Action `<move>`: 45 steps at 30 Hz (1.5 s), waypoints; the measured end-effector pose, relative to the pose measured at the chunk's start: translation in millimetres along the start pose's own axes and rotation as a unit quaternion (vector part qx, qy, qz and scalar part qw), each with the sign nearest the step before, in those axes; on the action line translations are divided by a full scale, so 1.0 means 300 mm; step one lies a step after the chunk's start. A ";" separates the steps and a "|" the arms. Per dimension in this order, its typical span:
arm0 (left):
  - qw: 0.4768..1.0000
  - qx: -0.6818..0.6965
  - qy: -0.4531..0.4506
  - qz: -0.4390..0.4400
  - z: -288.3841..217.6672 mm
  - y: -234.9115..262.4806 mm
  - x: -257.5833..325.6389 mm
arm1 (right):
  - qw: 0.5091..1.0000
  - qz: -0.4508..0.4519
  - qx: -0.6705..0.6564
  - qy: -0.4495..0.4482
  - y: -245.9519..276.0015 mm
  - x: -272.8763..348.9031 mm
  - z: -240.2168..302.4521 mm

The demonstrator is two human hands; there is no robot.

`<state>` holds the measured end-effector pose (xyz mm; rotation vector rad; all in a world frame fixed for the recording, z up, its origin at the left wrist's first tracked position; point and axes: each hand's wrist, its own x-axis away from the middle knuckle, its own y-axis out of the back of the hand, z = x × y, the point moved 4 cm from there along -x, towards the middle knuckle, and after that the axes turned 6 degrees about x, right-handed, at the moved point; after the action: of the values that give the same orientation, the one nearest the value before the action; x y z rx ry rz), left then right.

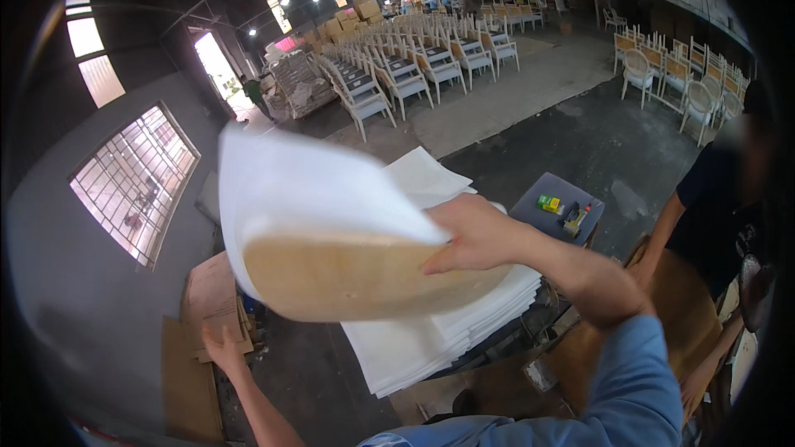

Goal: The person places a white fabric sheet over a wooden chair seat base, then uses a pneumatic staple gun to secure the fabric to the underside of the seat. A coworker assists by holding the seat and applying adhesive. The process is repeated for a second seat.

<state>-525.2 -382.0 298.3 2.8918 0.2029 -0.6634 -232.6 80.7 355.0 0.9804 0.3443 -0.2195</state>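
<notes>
My right hand (476,232) is closed on the edge of a pale plywood panel (356,277) with rounded corners. A white foam sheet (306,186) lies against the panel's far side and rises above it; its edge is pinched under the same hand. Panel and sheet are tilted up and slightly blurred. Beneath them sits a stack of white foam sheets (414,360), partly hidden by the panel. Lower left, my left hand (223,349) has its fingers apart in front of a cardboard piece (211,298); whether it touches the cardboard I cannot tell.
A grey padded seat (542,194) holds a yellow-green box (550,204) and a tape dispenser (575,217). At right a person (712,199) handles a brown panel (675,298). Rows of white-framed chairs (431,66) stand farther off. A wall with a barred window (137,182) is at left.
</notes>
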 end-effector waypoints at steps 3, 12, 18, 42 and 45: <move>0.936 0.075 -0.344 0.025 -0.319 -0.090 0.135 | 0.947 0.130 0.284 0.069 -0.073 -0.118 0.141; 0.746 -0.216 -0.177 0.604 -0.367 -0.879 0.542 | 0.816 0.270 0.498 0.117 -0.053 -0.058 0.113; 0.788 0.105 -0.178 0.581 -0.705 -0.867 0.366 | 0.809 -0.017 0.565 0.161 0.412 -0.127 0.289; 0.657 0.328 0.293 0.613 0.061 -1.081 0.400 | 0.716 -0.379 -0.385 -0.442 -0.349 1.189 0.199; 0.624 0.307 0.271 0.666 0.084 -1.216 0.590 | 0.635 -0.481 -0.372 -0.476 -0.396 1.338 0.263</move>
<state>-439.5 -13.9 149.5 2.4987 -2.2013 0.5408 113.3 -60.8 150.5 -0.3347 -0.0928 -1.4046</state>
